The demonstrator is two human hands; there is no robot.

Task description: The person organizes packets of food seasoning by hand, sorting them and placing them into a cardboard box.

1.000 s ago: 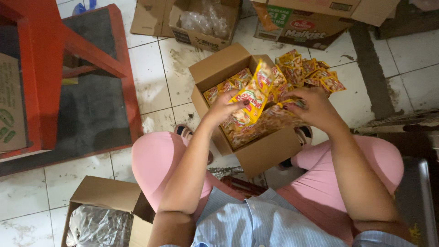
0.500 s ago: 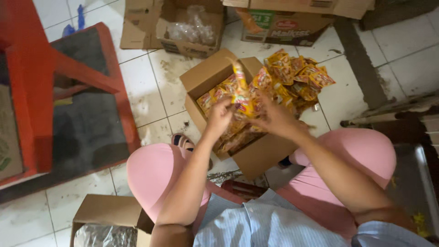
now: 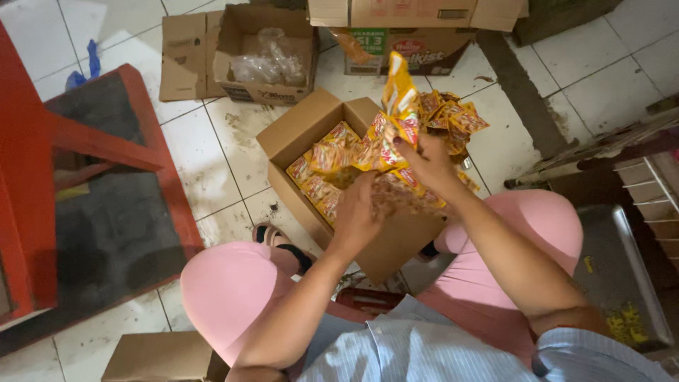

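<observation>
An open cardboard box (image 3: pixel 300 129) stands on the floor between my knees, filled with yellow-orange snack sachets (image 3: pixel 327 157). My right hand (image 3: pixel 426 164) is raised over the box and grips a connected strip of sachets (image 3: pixel 399 106) that stands up above it. More sachets (image 3: pixel 453 117) spill over the box's far right edge. My left hand (image 3: pixel 359 211) is lower, reaching into the box onto the sachets, fingers curled; what it grips is hidden.
A red stool (image 3: pixel 64 177) stands on the left. Behind are an open carton with clear plastic bags (image 3: pixel 263 60) and a printed carton (image 3: pixel 410 35). A small box (image 3: pixel 166 357) sits by my left knee. A metal tray (image 3: pixel 626 272) lies on the right.
My right hand has lifted the sachet strip higher over the box. My left hand has dropped from the strip down into the box. The view has shifted closer.
</observation>
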